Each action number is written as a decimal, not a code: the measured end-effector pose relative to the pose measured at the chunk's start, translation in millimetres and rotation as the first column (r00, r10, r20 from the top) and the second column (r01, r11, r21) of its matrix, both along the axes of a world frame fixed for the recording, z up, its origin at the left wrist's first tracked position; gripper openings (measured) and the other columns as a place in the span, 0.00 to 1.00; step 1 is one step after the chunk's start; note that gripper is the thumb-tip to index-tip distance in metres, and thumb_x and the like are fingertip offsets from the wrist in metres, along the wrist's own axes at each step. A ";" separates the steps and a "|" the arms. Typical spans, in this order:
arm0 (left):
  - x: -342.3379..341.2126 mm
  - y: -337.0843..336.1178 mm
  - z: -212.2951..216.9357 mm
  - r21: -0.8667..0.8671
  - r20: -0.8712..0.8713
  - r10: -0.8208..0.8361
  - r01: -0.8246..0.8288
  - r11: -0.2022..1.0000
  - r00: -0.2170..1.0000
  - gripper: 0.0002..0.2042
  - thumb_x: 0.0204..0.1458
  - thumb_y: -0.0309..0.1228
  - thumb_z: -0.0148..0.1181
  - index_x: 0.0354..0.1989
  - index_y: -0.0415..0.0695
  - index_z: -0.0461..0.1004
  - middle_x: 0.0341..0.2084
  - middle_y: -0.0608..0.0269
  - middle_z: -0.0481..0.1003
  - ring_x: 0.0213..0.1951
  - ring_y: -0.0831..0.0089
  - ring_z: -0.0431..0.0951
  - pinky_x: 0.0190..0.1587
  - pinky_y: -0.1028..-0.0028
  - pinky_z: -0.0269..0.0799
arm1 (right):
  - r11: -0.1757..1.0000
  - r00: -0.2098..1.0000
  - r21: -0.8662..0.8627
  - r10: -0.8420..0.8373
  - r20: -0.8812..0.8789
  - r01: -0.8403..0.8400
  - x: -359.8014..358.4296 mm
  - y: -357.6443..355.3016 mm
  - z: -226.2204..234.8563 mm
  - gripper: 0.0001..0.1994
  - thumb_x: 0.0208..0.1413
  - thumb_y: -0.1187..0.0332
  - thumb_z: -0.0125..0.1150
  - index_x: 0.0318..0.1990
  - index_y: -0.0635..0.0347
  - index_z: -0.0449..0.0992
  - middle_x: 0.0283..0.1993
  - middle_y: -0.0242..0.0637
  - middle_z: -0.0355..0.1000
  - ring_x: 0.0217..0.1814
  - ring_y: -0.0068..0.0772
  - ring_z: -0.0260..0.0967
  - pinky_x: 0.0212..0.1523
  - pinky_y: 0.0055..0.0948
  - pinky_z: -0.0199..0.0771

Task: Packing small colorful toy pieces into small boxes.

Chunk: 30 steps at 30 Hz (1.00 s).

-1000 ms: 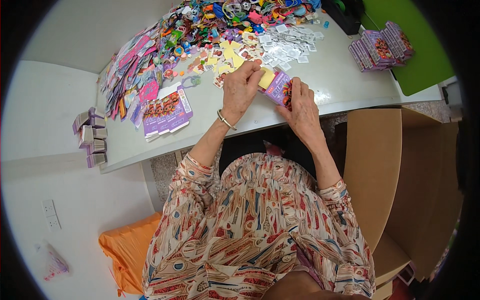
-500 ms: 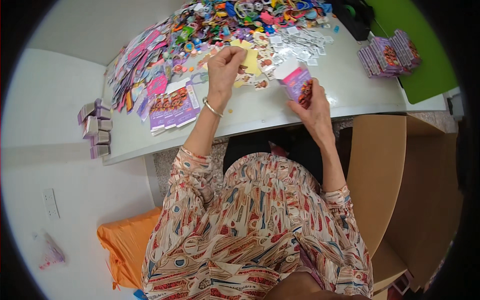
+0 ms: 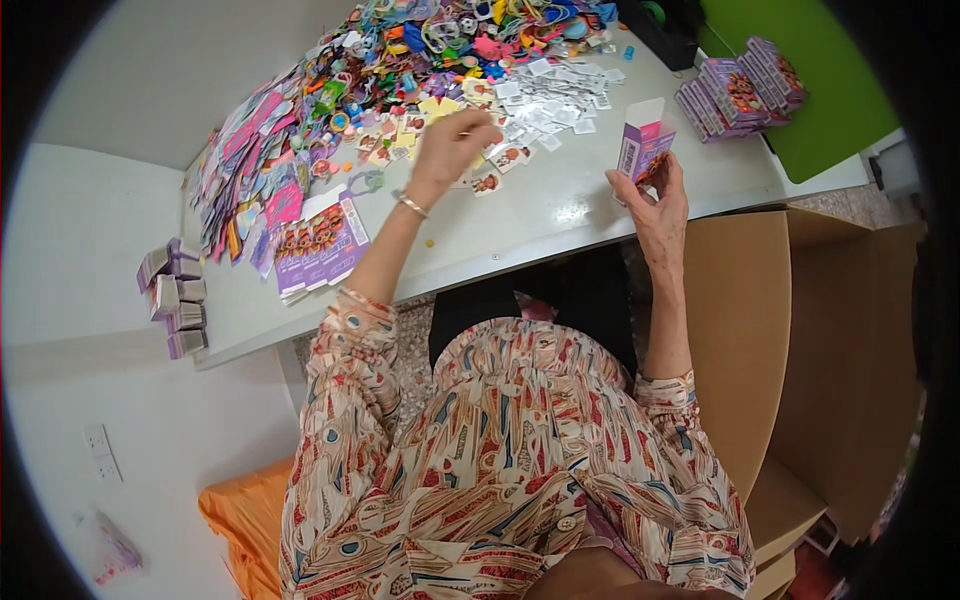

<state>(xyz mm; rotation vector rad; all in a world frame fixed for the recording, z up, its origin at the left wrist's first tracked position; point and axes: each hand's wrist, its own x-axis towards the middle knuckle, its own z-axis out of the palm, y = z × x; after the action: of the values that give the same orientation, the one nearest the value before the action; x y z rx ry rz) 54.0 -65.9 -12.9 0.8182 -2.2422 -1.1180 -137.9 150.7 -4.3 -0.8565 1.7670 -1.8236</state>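
In my right hand (image 3: 660,210) is a small purple carton (image 3: 645,150), gripped near its lower end. The carton's top is open, with a white flap standing up. My left hand (image 3: 455,150) hovers over the middle of the table, above scattered picture cards (image 3: 510,157); its fingers look bent and slightly blurred, and their tips are partly hidden. Yellow paper pieces (image 3: 440,106) lie just behind that hand. Small clear-and-white packets (image 3: 555,95) are heaped to its right. Flat purple cartons (image 3: 320,250) lie stacked at the left front.
A colourful heap of trinkets (image 3: 420,50) covers the back, with pink packets (image 3: 240,150) at its left. Filled purple boxes (image 3: 735,95) stand at the right by a green board (image 3: 800,80). More boxes (image 3: 178,300) sit at the left edge. A large cardboard box (image 3: 735,330) stands open below.
My right hand has moved right with the carton, which now stands more upright. The yellow paper beside my left fingers no longer shows there. The whole view has shifted a little.
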 end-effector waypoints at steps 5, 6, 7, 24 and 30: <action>-56.0 23.2 -23.9 -0.534 0.145 -0.022 0.097 0.840 0.989 0.20 0.41 0.45 0.69 0.37 0.42 0.79 0.37 0.61 0.74 0.39 0.63 0.68 0.44 0.65 0.63 | 0.998 0.996 0.036 -0.052 -0.074 0.054 -12.8 8.6 -13.8 0.39 0.48 0.64 0.72 0.60 0.77 0.56 0.43 0.43 0.69 0.41 0.27 0.70 0.41 0.25 0.75; -61.3 29.8 -24.6 -0.627 0.198 0.053 0.084 0.775 0.979 0.22 0.38 0.48 0.70 0.35 0.43 0.79 0.38 0.61 0.72 0.41 0.59 0.66 0.45 0.61 0.61 | 0.996 0.996 0.072 -0.047 -0.075 0.052 -14.8 10.4 -16.6 0.40 0.47 0.63 0.73 0.60 0.77 0.56 0.44 0.44 0.70 0.42 0.28 0.70 0.42 0.25 0.75; -65.8 34.7 -24.6 -0.598 0.213 0.035 0.102 0.795 0.976 0.21 0.33 0.46 0.72 0.31 0.43 0.79 0.37 0.58 0.69 0.45 0.56 0.63 0.45 0.57 0.57 | 0.993 0.996 0.109 -0.041 -0.074 0.049 -17.2 12.5 -19.1 0.40 0.46 0.62 0.73 0.60 0.77 0.56 0.45 0.45 0.70 0.43 0.28 0.70 0.43 0.26 0.74; -87.1 1.6 -38.8 -0.607 -0.200 0.086 -0.192 0.771 0.976 0.03 0.42 0.28 0.63 0.23 0.44 0.77 0.30 0.60 0.76 0.36 0.58 0.74 0.40 0.63 0.66 | 0.977 0.974 0.182 -0.069 -0.218 0.110 -14.3 15.8 -19.9 0.41 0.46 0.60 0.73 0.62 0.74 0.57 0.48 0.45 0.70 0.46 0.30 0.70 0.48 0.29 0.76; -81.6 -49.5 -28.4 -0.597 -0.147 0.286 -0.316 0.738 0.947 0.07 0.44 0.31 0.63 0.25 0.40 0.78 0.22 0.54 0.78 0.25 0.57 0.78 0.32 0.65 0.71 | 0.972 0.952 0.200 -0.056 -0.301 0.121 -10.9 14.0 -23.1 0.42 0.46 0.59 0.73 0.62 0.74 0.56 0.49 0.46 0.70 0.46 0.31 0.70 0.46 0.29 0.74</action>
<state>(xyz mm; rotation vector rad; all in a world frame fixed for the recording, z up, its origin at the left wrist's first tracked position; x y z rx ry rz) -27.7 -115.4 -41.2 0.8098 -2.1255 -0.2063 -148.8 164.7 -27.4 -1.0145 2.1748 -1.5808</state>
